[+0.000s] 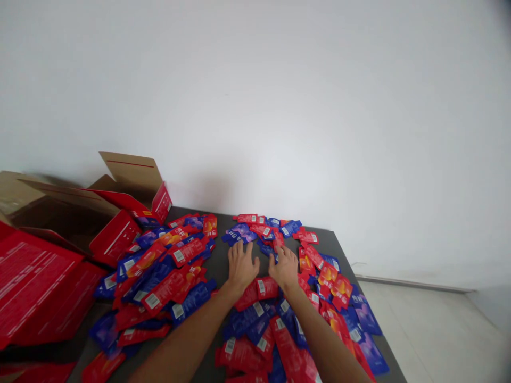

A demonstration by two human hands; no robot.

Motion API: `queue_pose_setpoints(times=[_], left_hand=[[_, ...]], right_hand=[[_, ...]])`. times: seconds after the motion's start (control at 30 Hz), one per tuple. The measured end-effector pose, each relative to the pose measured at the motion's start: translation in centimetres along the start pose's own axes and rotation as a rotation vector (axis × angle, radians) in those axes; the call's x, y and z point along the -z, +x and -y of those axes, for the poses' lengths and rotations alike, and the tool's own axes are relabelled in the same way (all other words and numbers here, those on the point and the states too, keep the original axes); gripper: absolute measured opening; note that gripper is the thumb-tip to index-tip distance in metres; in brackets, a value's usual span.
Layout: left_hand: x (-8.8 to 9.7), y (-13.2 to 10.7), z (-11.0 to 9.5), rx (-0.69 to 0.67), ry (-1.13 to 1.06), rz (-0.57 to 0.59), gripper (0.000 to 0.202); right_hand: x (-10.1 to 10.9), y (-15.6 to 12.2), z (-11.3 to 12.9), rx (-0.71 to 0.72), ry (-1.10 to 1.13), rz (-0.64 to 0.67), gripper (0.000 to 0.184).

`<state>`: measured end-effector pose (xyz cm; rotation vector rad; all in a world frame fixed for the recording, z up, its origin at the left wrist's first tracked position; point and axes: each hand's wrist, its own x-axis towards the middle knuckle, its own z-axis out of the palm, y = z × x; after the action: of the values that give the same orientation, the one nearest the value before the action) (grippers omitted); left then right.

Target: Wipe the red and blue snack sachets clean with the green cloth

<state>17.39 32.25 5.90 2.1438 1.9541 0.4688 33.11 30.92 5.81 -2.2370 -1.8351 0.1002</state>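
My left hand [241,264] lies flat, fingers spread, on the dark table [220,266] just short of a small heap of red and blue sachets [264,230]. Close beside it, my right hand [285,266] also rests palm down with fingers stretched out, touching the sachets at the heap's near edge. Neither hand holds anything. Under my forearms lie several more red and blue packets [255,319]. A larger pile of the same packets [163,271] spreads to the left.
An open cardboard box with red outer faces [120,207] stands at the back left, and a red carton [35,287] lies in front of it. More sachets [343,298] run along the table's right edge. A white wall is behind; pale floor at right.
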Motion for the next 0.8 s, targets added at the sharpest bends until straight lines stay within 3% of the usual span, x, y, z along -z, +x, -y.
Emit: queue_pose_setpoints(times=[0.17,0.33,0.63,0.8], left_hand=[[-2.0,7.5,0.9,-0.034,0.000,0.067,0.072],[-3.9,12.3,1.1,-0.049,-0.025,0.162,0.081],[-8.0,16.6,1.5,0.052,-0.096,0.255,0.096],[-10.1,17.1,1.6,0.068,-0.062,0.261,0.097]], right_hand=[[-2.6,6.5,-1.1,-0.017,-0.029,0.038,0.056],[-4.8,10.9,-2.5,-0.039,-0.056,0.106,0.060],[-7.6,17.9,-4.8,-0.074,-0.045,0.233,0.069],[-9.2,19.1,-5.9,-0.138,-0.015,0.356,0.074]])
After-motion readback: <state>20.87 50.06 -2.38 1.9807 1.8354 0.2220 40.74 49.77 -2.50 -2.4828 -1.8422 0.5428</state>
